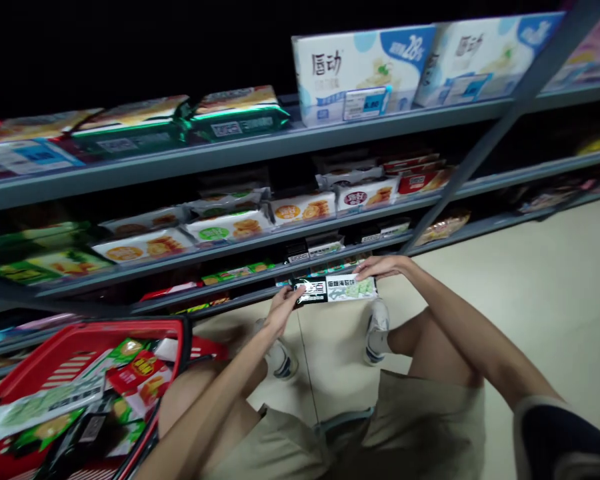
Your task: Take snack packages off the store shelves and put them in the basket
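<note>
Head view, lower centre of the frame: black-and-white snack packet (335, 289) gripped by its two ends, fingers of left hand (280, 310) and right hand (383, 267) closed on it, above beige tile floor (530, 300), close to grey metal shelves (260, 148) of biscuit packs (230, 227); at lower left, red shopping basket (130, 325) heaped with snack packets (130, 380).

Left hand (283, 310), right hand (383, 267), holding snack packet (335, 289), red basket (130, 325) beside, shelves (230, 150) ahead
</note>
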